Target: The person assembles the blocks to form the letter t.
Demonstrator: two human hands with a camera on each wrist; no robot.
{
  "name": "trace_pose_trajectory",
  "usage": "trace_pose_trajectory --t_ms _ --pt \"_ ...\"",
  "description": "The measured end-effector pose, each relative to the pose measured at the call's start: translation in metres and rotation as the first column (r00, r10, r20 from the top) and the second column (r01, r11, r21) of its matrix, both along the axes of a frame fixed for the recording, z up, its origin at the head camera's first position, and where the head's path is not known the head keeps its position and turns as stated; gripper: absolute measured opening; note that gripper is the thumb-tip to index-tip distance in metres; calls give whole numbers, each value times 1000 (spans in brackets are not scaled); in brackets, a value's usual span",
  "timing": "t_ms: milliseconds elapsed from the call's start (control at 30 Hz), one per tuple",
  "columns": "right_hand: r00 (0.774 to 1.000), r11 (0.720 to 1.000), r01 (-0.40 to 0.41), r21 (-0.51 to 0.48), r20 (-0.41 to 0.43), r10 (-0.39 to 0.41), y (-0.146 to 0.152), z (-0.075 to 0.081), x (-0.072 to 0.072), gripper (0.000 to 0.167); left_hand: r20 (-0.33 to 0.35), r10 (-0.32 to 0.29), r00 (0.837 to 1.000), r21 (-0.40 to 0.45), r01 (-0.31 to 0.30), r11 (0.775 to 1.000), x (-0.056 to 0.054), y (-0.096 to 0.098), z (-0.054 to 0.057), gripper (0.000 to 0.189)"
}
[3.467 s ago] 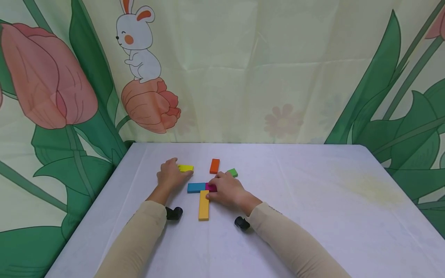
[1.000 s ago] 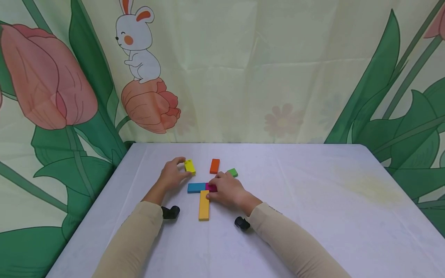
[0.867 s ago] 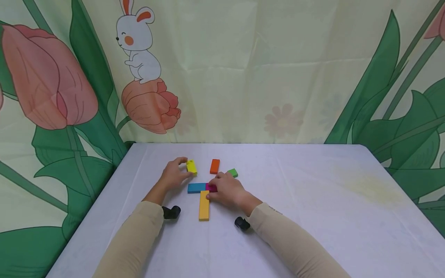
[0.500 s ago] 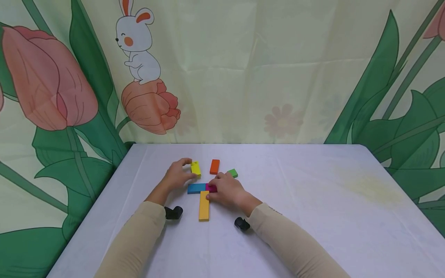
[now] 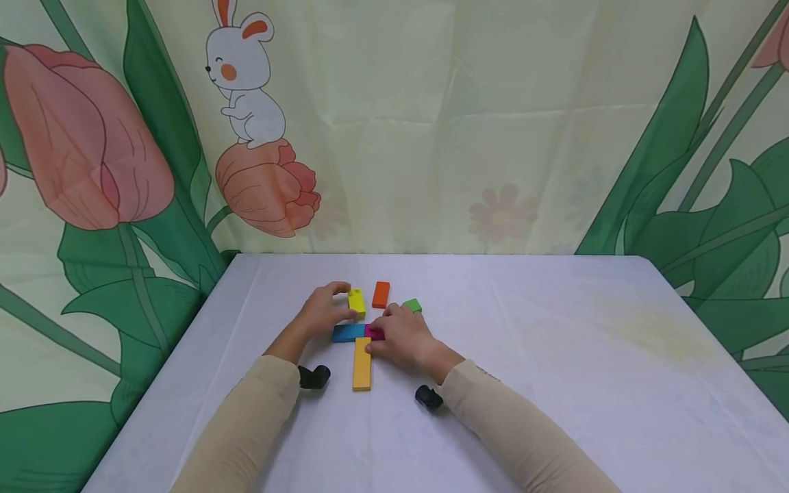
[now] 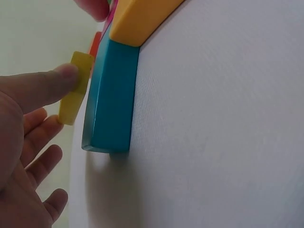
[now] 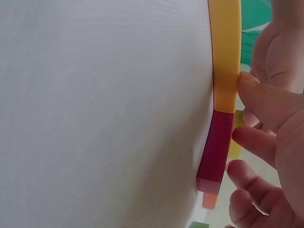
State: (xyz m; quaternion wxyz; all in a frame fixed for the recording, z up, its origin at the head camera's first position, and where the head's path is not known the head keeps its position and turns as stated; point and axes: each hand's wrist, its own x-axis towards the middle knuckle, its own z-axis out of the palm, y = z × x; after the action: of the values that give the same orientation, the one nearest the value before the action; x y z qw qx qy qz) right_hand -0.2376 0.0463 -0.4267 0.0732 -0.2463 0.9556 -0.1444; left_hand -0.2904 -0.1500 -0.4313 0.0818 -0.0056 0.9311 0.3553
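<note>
My left hand (image 5: 322, 311) pinches a small yellow block (image 5: 356, 302) between thumb and a finger, just beyond the blue block (image 5: 348, 333). In the left wrist view the thumb presses one face of the yellow block (image 6: 73, 102). The blue block lies end to end with a magenta block (image 5: 373, 333). A long amber block (image 5: 361, 366) points toward me, its far end at their joint. My right hand (image 5: 403, 335) rests at this group, partly hiding the magenta block. In the right wrist view, its thumb touches the amber block (image 7: 225, 57) and a finger touches the magenta block (image 7: 216, 147).
An orange block (image 5: 381, 294) lies at the back, right of the yellow one. Behind my right hand a green block (image 5: 413, 305) shows partly. A white cloth covers the table (image 5: 555, 356); a printed curtain (image 5: 401, 123) hangs behind it.
My left hand has turned the yellow block from lying crosswise to lengthwise and carried it right, closer to the orange block. My right hand and the joined blocks have stayed in place.
</note>
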Motion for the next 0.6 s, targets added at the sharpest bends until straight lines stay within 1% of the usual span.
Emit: trace_pose_trajectory --t_ms 100,267,500,600 --pt "1000 1000 -6 -8 5 6 1 0 0 48 9 -2 1000 2 2 1000 0 3 1 69" --pt "999 999 -12 -43 40 14 1 0 0 46 32 1 999 1 -1 1000 1 7 1 69" --pt "998 998 0 -59 65 4 1 0 1 47 28 -16 999 -22 17 1000 4 13 1 68" --pt "998 998 5 -61 70 0 1 1 2 47 37 -19 999 -21 20 1000 4 14 0 66"
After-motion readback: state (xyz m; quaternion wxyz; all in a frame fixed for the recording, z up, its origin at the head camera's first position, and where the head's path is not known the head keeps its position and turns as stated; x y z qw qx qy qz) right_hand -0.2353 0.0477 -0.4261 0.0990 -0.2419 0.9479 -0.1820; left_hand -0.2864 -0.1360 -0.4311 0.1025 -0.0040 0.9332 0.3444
